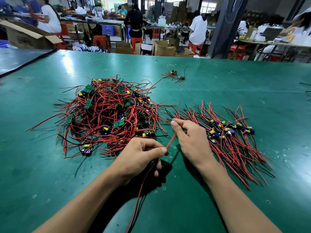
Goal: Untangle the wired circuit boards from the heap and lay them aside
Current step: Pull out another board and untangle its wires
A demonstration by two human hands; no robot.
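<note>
head view: one wide look down at a green desk, with both hands near its front edge.
heap: tangled circuit boards and red leads, left of centre on the desk — plenty in it not yet sorted.
laid-aside pile: freed boards on the right, leads fanned toward the near edge, just beside the right hand.
left hand: fingers curled, thumb and forefinger pinching the near end of a red wire. a small dark board seems tucked under the palm, its leads hanging toward the camera.
right hand: fingers closed in a pinch on the far stretch of the same wire. a blue part peeks out below, probably a board.
red wire: taut between the two hands, apart from the heap.
doing it well: my judgement — ease the pull, slide the pinch along the lead to find any loop, then lay the board parallel with the pile's leads.
risk: a hard tug could strain the solder joint.
</note>
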